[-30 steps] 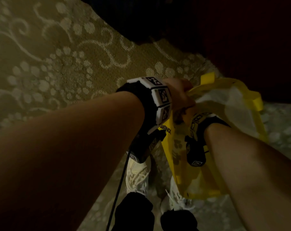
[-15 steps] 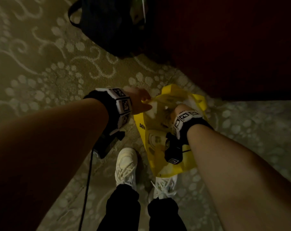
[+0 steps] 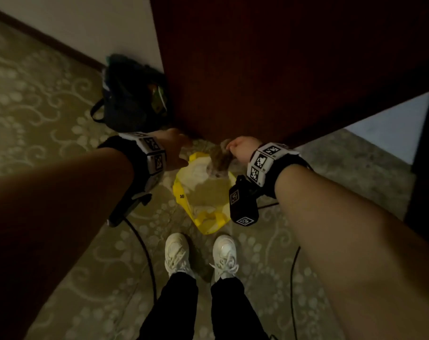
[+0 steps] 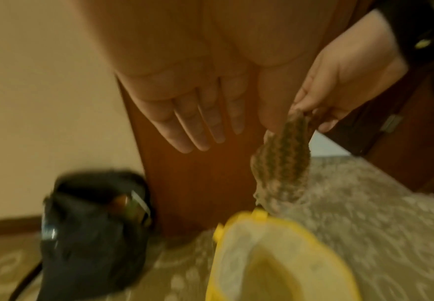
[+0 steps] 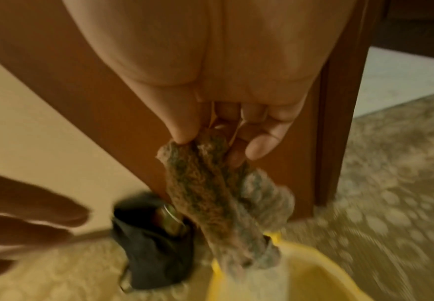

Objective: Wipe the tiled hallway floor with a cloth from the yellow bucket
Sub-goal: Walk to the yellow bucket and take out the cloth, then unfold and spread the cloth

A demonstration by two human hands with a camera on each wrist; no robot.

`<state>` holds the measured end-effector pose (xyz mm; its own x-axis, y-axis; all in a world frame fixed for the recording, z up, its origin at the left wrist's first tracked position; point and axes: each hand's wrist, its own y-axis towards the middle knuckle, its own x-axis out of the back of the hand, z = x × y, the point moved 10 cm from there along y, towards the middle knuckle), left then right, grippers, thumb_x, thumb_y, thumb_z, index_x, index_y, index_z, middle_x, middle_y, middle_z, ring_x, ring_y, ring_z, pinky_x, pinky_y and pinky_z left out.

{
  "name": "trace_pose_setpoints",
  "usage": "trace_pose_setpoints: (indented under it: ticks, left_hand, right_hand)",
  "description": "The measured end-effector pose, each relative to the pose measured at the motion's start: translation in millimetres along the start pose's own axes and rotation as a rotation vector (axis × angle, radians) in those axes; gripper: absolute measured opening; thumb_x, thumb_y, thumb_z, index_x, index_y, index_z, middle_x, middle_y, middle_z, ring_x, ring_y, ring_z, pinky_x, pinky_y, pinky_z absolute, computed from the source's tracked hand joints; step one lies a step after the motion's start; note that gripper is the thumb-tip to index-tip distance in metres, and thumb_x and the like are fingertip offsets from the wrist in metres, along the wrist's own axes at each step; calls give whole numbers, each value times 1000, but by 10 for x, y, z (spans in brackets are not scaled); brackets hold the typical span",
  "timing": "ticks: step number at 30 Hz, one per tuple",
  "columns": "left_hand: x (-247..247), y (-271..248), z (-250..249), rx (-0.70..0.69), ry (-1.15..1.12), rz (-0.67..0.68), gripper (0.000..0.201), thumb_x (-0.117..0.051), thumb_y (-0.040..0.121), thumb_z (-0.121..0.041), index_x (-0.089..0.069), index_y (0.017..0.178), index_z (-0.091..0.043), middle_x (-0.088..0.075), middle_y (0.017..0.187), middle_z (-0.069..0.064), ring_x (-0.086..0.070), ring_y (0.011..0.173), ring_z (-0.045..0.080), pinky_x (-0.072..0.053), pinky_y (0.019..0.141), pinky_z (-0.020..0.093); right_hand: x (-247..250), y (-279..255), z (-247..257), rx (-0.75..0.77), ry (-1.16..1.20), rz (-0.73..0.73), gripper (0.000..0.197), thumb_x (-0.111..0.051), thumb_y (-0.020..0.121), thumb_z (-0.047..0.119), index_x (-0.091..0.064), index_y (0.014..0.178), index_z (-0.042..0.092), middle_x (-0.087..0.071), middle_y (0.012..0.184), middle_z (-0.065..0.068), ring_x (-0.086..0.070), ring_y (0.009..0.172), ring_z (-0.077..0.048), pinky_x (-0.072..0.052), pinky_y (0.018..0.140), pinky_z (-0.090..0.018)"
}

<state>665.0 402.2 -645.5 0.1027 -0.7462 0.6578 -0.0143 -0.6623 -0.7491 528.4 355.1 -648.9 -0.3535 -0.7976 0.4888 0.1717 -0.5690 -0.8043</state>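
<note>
A yellow bag-like bucket [image 3: 203,192] [image 4: 288,260] [image 5: 301,275] stands on the patterned floor just ahead of my feet, its mouth open. My right hand [image 3: 240,148] [image 5: 226,142] pinches a mottled brown-green cloth [image 3: 221,157] [image 4: 283,163] [image 5: 216,203] by its top, and the cloth hangs down to the bucket's rim. My left hand [image 3: 176,149] [image 4: 198,126] hovers above the bucket's left side with fingers straight, holding nothing.
A dark bag [image 3: 132,99] [image 4: 92,228] lies on the floor against a dark red-brown door [image 3: 270,69]. A pale wall [image 3: 98,25] with a dark skirting runs to the left. Black cables [image 3: 144,253] trail past my white shoes [image 3: 176,253].
My right hand has come up out of the bucket with the cloth. My left hand has let go of the bucket's rim and opened. The view has pulled back and up.
</note>
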Motion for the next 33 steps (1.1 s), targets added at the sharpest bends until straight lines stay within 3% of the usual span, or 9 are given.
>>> trace_pose_setpoints:
  ticks: [6, 9, 12, 15, 19, 23, 27, 30, 33]
  left_hand:
    - [951, -813, -614, -168, -30, -145, 67, -52, 93, -35, -21, 149, -18, -21, 156, 8, -28, 141, 29, -34, 113, 41]
    - [1291, -1195, -845, -187, -102, -215, 84, -55, 90, -39, -1, 152, -21, -7, 160, 9, -39, 138, 29, -40, 107, 37]
    - [1551, -1464, -1030, -221, -204, -277, 89, -60, 88, -38, 0, 152, -25, -28, 156, 6, -52, 128, 26, -45, 103, 36]
    - [1698, -1762, -1341, -328, -241, -270, 74, -60, 89, -31, -19, 150, -21, -63, 127, -2, -59, 117, 17, -44, 98, 28]
    - [1799, -2127, -1862, -440, -131, -303, 39, -63, 87, -33, -56, 125, -23, -56, 126, 1, -62, 108, 18, -50, 94, 31]
    - [1725, -2425, -2344, -473, -95, -290, 44, -64, 85, -36, -54, 125, -22, -58, 128, 5, -60, 112, 22, -49, 96, 34]
    - [1669, -2681, -2764, -482, -66, -372, 34, -58, 90, -35, -58, 118, -16, -65, 107, 6, -60, 97, 21, -43, 77, 28]
    - [1583, -2856, -3077, -488, -59, -413, 27, -55, 91, -34, -62, 106, -13, -60, 93, 9, -52, 85, 19, -35, 70, 26]
    - [1539, -3022, -3341, -499, -182, -421, 24, -56, 92, -29, -63, 108, -14, -60, 92, 5, -60, 94, 24, -39, 73, 24]
  right_hand:
    - [860, -1189, 290, 98, 91, -194, 34, -32, 101, 11, -57, 123, 2, -55, 99, -10, -50, 96, -25, -45, 70, -30]
    - [1155, -1711, 262, 82, 144, -226, 35, -30, 101, 10, -54, 126, 1, -56, 123, -15, -49, 121, -29, -47, 76, -23]
    - [1396, -2209, 198, 116, 149, -261, 36, -29, 101, 10, -50, 129, 0, -50, 131, -15, -47, 123, -28, -35, 60, -16]
    - [1571, -2621, -5, 134, 224, -314, 34, -32, 101, 10, -51, 127, 1, -52, 131, -18, -50, 118, -30, -43, 75, -27]
    - [1648, -3071, -372, 112, 381, -326, 23, -31, 101, 7, -53, 107, 6, -46, 108, -11, -44, 100, -22, -45, 72, -27]
    - [1730, -3462, -742, 120, 535, -345, 27, -30, 100, 4, -56, 93, 6, -50, 98, -11, -44, 102, -23, -42, 101, -39]
    - [1815, -3767, -1035, 166, 560, -348, 38, -29, 100, 2, -48, 69, 14, -51, 85, -7, -45, 103, -24, -38, 109, -47]
    - [1858, -4008, -1290, 197, 570, -370, 32, -33, 98, 0, -53, 75, 10, -52, 81, -6, -47, 101, -26, -40, 107, -45]
    - [1986, -4182, -1658, 172, 472, -504, 24, -43, 96, 7, -62, 108, -2, -62, 103, -19, -57, 102, -32, -47, 102, -43]
